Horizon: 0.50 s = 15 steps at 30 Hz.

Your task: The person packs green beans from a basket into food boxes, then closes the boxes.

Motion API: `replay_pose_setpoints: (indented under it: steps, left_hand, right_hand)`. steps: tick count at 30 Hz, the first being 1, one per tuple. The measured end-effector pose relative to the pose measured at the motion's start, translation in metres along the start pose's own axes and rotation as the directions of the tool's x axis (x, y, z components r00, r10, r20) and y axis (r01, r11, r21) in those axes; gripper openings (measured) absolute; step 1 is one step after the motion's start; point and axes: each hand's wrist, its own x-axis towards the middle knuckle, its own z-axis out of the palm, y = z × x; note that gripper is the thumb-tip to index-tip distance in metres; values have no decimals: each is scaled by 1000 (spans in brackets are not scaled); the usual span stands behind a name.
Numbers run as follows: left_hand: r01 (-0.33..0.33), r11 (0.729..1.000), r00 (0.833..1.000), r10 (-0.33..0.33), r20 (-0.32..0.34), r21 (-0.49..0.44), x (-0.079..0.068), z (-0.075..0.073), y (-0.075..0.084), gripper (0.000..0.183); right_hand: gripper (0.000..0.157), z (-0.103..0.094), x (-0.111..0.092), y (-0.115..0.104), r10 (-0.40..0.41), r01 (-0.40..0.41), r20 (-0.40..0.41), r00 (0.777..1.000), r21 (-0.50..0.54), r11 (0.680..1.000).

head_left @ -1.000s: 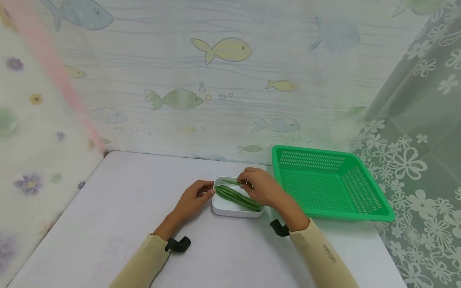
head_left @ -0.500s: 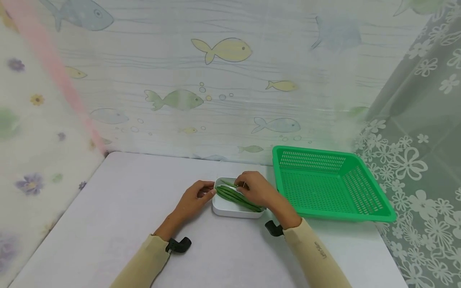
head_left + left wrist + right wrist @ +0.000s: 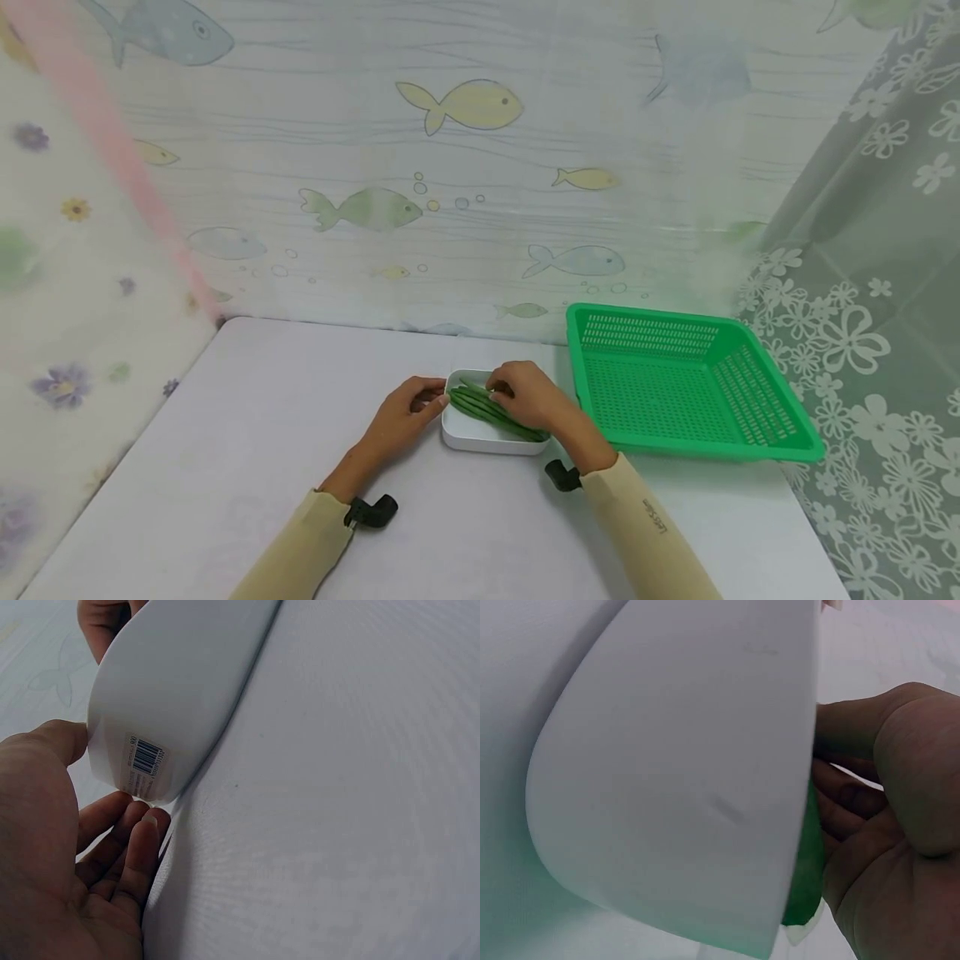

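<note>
A small white tray (image 3: 491, 445) sits on the white table, with several green beans (image 3: 483, 408) lying slantwise in a bundle inside. At its left end my left hand (image 3: 401, 418) holds the corner. The left wrist view shows the thumb (image 3: 66, 741) at the rim and curled fingers (image 3: 139, 851) against the labelled wall. My right hand (image 3: 529, 395) reaches over the tray's far right side and pinches a single green bean (image 3: 471, 384) beside the bundle. In the right wrist view, the tray wall (image 3: 675, 765) hides those fingertips.
A green perforated plastic basket (image 3: 693, 451) stands on the table to the right, close behind my right wrist. Behind the white table (image 3: 315, 358) hangs a fish-print curtain (image 3: 480, 250). A grey flowered curtain (image 3: 862, 375) borders the right side.
My right hand has moved slightly left and toward me, bringing the single bean down closer alongside the bundle. My left hand and the tray stay in place.
</note>
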Motion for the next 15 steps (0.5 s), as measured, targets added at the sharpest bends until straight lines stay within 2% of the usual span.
replay_pose_setpoints:
  steps: [15]
  left_hand:
    - [11, 1000, 1000, -10, 9, -21, 7, -2, -5, 44]
  right_hand:
    - [14, 11, 3, 3, 28, -28, -39, 999, -1, 1000]
